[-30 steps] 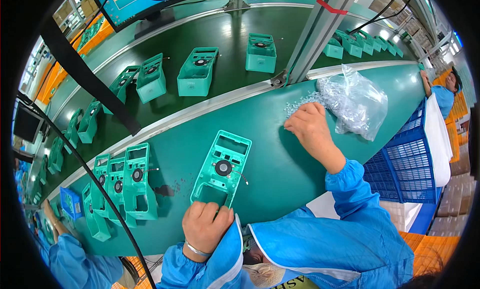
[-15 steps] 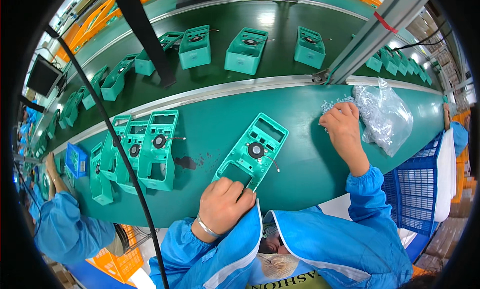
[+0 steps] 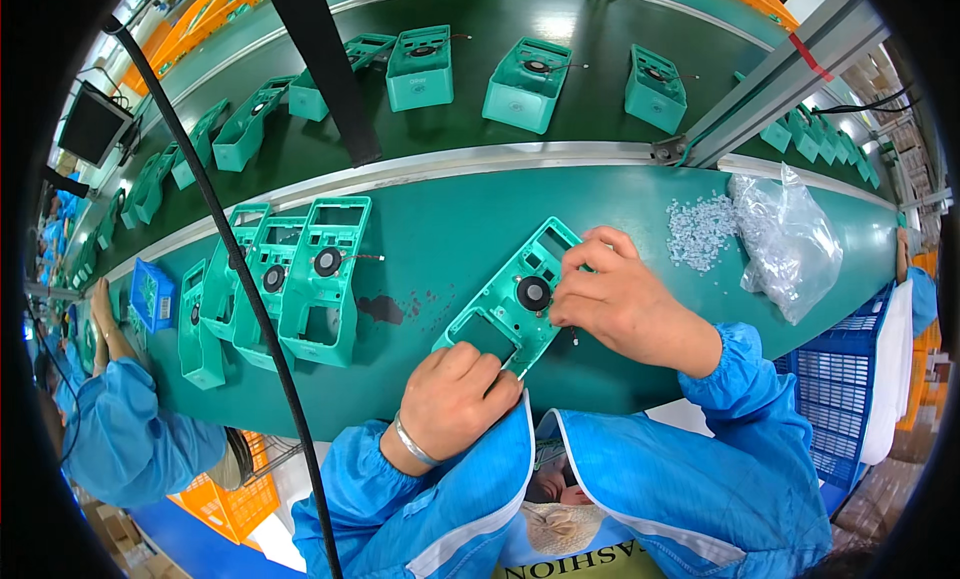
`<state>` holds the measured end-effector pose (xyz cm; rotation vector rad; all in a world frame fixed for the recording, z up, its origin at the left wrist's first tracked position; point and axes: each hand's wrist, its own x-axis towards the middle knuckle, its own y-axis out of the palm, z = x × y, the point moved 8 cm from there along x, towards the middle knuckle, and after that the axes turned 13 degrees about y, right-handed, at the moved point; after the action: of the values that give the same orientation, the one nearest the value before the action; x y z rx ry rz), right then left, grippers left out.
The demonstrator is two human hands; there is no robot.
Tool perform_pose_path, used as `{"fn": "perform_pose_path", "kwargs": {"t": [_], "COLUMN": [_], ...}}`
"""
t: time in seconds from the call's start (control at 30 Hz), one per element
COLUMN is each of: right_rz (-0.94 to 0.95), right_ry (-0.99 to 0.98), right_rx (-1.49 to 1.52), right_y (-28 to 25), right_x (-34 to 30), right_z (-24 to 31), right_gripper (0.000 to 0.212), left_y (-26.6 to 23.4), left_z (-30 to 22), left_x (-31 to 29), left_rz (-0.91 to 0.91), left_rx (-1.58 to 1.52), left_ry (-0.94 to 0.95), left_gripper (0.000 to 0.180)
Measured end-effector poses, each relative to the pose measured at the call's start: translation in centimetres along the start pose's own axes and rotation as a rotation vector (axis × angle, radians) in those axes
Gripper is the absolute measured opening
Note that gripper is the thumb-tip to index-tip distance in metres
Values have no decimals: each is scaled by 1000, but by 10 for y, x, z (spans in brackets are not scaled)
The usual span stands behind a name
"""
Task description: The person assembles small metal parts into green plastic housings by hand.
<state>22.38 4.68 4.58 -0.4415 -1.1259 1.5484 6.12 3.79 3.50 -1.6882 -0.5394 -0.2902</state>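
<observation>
A green plastic housing (image 3: 495, 324) with a round black fan (image 3: 533, 294) lies tilted in front of me. My left hand (image 3: 455, 404) is closed round its near end, thumb side against the rim. Over the housing's right side, beside the fan, my right hand (image 3: 620, 304) has its fingers pinched together; whatever they hold is too small or hidden to make out. A short cable end (image 3: 574, 337) pokes out below those fingers. Farther right is a heap of small pale plastic pieces (image 3: 700, 231), next to a clear plastic bag (image 3: 790, 247) with more inside.
Several similar housings (image 3: 325, 279) stand in a row at left, near a small blue bin (image 3: 152, 295). More ride on the conveyor (image 3: 450, 139) beyond a metal rail. A black cable (image 3: 235, 269) crosses the left side; a metal post (image 3: 790, 74) rises at right. A co-worker's sleeve (image 3: 150, 429) is far left.
My right hand has moved left from the heap of small pieces to the housing, covering its right side. My left hand still grips the near end. The view has shifted slightly.
</observation>
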Motion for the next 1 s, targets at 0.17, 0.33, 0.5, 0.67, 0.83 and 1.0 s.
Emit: {"fn": "perform_pose_path", "kwargs": {"t": [0.17,0.33,0.5,0.67,0.83,1.0], "right_rz": [45,59,29,147,249,243], "right_ry": [-47,-86,-150,-190,-221,-144], "right_rx": [-87,-198,-272,-327,-349,-137], "right_y": [5,5,7,8,8,7], "right_x": [2,3,5,10,19,22], "right_z": [8,16,26,30,31,12], "right_gripper": [13,15,7,15,9,9], "left_y": [-1,-2,-1,0,2,1], "left_z": [-2,-1,-1,-2,0,-1], "left_x": [0,0,0,2,2,-1], "left_rz": [10,7,8,-5,-6,-29], "left_rx": [7,4,6,8,-18,-4], "left_ry": [26,21,17,27,46,45], "left_gripper": [12,12,11,11,11,21]}}
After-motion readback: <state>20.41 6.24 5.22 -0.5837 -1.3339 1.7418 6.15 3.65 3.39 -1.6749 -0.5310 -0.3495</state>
